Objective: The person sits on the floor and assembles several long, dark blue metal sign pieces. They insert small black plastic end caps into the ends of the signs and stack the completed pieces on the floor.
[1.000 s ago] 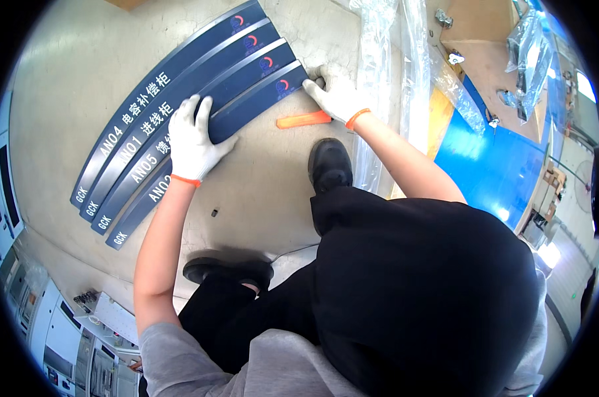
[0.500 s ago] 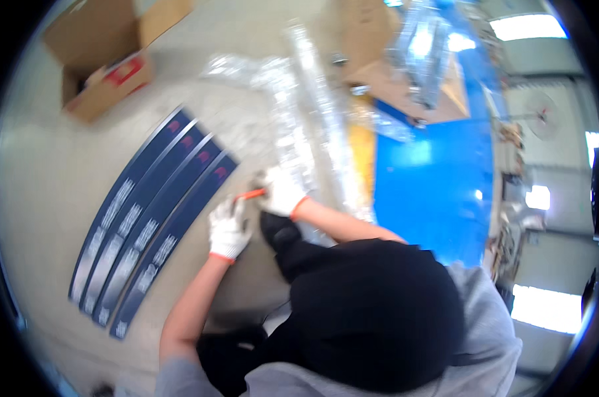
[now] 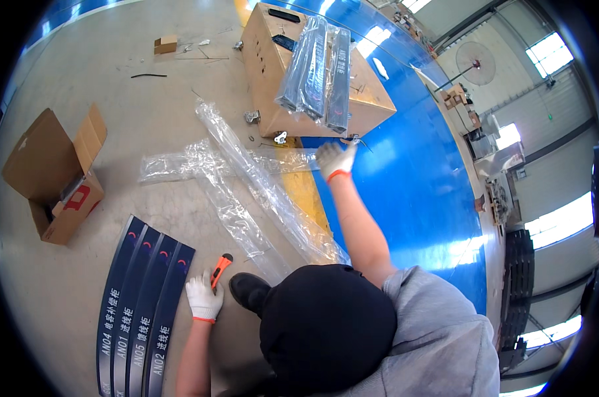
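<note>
At lower centre-left, the left hand [image 3: 203, 300] grips an orange utility knife [image 3: 222, 266] beside four curved navy label strips [image 3: 151, 284]. The right hand [image 3: 336, 160], fingers spread, is near a cardboard box [image 3: 365, 99] bearing plastic-wrapped strips [image 3: 315, 76], upper centre.

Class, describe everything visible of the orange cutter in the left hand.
The orange cutter is slim, with a plastic-looking body, dark marks and a rounded black end. It slants in the picture, black end up and to the right, its lower part gripped by the gloved left hand, near the black shoe. That hand covers part of it.
</note>
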Motion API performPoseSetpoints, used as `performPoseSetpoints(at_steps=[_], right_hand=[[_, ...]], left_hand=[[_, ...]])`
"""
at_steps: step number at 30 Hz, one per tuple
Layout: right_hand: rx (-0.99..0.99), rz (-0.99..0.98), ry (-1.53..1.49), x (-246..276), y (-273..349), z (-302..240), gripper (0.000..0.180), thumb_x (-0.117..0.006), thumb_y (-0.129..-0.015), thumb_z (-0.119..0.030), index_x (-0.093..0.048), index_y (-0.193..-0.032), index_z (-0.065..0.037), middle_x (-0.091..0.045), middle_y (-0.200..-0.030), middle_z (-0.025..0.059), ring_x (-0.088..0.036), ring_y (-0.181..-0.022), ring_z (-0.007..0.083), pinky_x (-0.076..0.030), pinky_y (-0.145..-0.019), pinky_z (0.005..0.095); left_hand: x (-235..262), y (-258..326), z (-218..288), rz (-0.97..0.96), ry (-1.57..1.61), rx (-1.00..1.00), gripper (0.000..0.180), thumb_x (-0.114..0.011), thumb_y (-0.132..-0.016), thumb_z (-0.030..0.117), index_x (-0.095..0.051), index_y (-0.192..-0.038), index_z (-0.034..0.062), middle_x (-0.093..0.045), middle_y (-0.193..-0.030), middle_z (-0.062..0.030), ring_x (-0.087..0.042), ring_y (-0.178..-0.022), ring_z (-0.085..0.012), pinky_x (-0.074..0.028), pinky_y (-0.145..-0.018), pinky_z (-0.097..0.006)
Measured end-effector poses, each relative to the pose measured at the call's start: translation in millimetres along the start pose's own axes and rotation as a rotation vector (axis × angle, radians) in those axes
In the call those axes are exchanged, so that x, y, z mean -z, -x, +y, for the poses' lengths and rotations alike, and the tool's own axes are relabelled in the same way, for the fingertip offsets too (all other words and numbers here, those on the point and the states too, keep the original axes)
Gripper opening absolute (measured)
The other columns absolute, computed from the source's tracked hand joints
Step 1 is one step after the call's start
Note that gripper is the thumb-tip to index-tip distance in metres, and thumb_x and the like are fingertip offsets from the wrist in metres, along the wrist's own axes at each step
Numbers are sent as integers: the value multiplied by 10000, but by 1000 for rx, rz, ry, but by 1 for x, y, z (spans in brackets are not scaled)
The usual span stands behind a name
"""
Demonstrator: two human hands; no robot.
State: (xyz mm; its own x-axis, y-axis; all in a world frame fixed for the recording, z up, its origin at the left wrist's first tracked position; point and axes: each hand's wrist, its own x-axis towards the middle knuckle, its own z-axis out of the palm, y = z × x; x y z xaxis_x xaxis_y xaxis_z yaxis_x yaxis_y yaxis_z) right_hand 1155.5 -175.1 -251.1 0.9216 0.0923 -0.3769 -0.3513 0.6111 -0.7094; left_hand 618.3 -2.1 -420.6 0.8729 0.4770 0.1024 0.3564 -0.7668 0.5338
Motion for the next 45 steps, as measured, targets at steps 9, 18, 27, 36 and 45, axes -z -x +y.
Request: performPoseSetpoints(at_steps=[9,18,27,36,45], right_hand=[[-37,-233,612,-109,-34,-78,425,-652,-1068,-357,-669,-1354,-44,-741,-1275,177,-746,-1146,311,-624,-937,457],[405,-362,931,-48,63,-99,522,-707,-1035,-227,-592,-1454,61,-717,-1295,137,-687,-1185,235,-556,-1042,382],[91,-777,1180,-55,200,-153,922,-888,-887,-401,-500,-1594,45,-680,-1391,98,-628,-1224,207,-492,-1093,365],[-556,-1184,1992,-82,249,-85,649,-831,-956,-321,-625,-1465,24,-696,-1202,20,-582,-1092,145,-495,-994,322],[-38,-1716,2301,-202,410,72,1064,-901,-820,-397,-367,-1660,-21,-668,-1416,290,-668,-1316,380,-523,-1119,430]], left_hand=[[6,-2,5,77,136,64,592,-820,-821,193,-618,-1350,19,-639,-1099,-232,-609,-1036,-443,-478,-905,-545],[30,-19,19,352,378,101,481,-778,-812,28,-633,-1270,22,-606,-1009,-165,-599,-921,-360,-495,-826,-487],[189,-123,78,283,1005,153,404,-731,-925,84,-644,-1314,18,-681,-1185,-126,-641,-1031,-231,-527,-931,-364],[238,-85,47,595,2463,508,230,-675,-972,387,-599,-919,177,-610,-879,-38,-605,-786,-251,-533,-708,-477],[110,-66,137,818,2568,583,116,-640,-971,116,-701,-1059,70,-683,-974,-83,-694,-944,-308,-579,-931,-453]])
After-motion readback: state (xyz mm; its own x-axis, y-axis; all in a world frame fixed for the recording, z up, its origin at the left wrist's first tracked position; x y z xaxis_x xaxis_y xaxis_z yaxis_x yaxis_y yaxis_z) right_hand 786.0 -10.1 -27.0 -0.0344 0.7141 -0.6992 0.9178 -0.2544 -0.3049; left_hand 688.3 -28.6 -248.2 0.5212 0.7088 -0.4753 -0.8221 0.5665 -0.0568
